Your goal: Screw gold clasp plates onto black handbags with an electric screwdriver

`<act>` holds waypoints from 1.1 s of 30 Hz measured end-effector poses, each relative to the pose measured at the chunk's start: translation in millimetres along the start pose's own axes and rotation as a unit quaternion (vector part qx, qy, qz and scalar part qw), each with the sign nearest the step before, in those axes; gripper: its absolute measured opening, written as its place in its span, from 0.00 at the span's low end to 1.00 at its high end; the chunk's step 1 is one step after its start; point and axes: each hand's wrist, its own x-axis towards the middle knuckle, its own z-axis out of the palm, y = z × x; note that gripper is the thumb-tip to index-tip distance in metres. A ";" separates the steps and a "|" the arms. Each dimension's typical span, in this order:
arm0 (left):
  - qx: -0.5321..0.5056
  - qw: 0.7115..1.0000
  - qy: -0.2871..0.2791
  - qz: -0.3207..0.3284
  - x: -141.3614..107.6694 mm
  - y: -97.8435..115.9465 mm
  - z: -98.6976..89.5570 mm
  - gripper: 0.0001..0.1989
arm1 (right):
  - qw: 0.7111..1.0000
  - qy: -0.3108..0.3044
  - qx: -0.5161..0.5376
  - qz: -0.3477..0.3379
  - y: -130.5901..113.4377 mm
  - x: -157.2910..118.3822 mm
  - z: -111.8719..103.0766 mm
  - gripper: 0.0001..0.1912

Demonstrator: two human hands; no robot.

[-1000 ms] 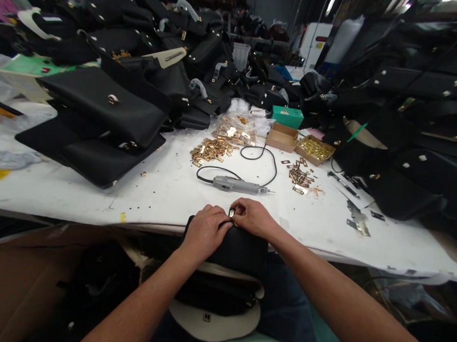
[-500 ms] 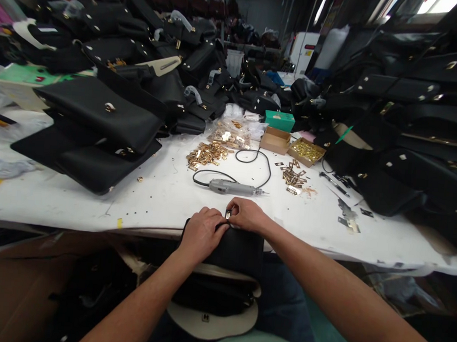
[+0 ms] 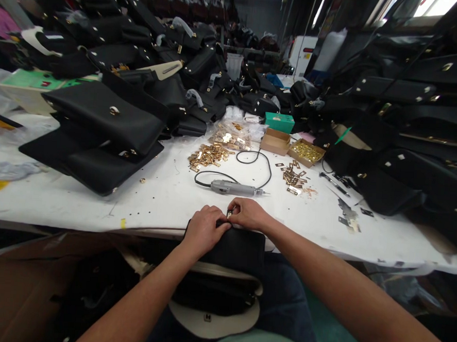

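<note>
A black bag (image 3: 235, 249) with a cream-lined opening rests on my lap against the table's front edge. My left hand (image 3: 205, 226) is closed on the bag's upper edge, its thumb pressing near a small metal plate (image 3: 229, 214). Fingers of my right hand (image 3: 245, 213) pinch this plate at the edge of the bag. Just beyond the hands lies a grey electric screwdriver (image 3: 233, 188), its bit pointing right and its black cable looped behind it.
Gold metal parts (image 3: 208, 157) are heaped behind the screwdriver, and more plates (image 3: 294, 179) lie to the right. An open box (image 3: 306, 152) holds small gold pieces. Black bags (image 3: 111, 117) crowd the left, back and right of the white table (image 3: 165, 198).
The view has shifted slightly, so most things appear a little further right. Both hands keep their places at the bag's edge, and the plate looks slightly turned.
</note>
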 end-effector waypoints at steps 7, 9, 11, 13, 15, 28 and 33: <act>-0.020 1.000 0.002 -0.005 -0.7 -0.4 0.5 0.03 | 1.000 0.013 -0.012 0.008 1.8 3.8 1.5 0.13; -0.023 1.000 0.005 -0.003 -1.3 -0.6 0.4 0.03 | 0.999 -0.009 0.032 0.005 5.4 4.7 -0.5 0.12; -0.026 1.000 0.009 0.005 -2.1 -1.5 1.3 0.03 | 0.997 -0.031 0.075 0.002 8.5 4.6 -1.9 0.12; -0.025 1.000 0.012 0.015 -2.9 -2.7 2.4 0.03 | 0.996 -0.035 0.085 -0.002 9.8 3.8 -2.2 0.12; -0.017 1.000 0.013 0.023 -3.7 -3.2 2.7 0.03 | 0.997 -0.026 0.066 -0.011 9.3 2.7 -1.7 0.12; 0.105 0.987 -0.049 0.115 -4.9 1.1 -12.4 0.07 | 1.000 -0.011 -0.010 0.011 -0.2 5.3 -1.5 0.15; 0.079 0.987 -0.034 0.132 -3.8 -5.4 -8.0 0.10 | 1.000 -0.013 -0.008 0.019 0.9 8.2 -2.2 0.17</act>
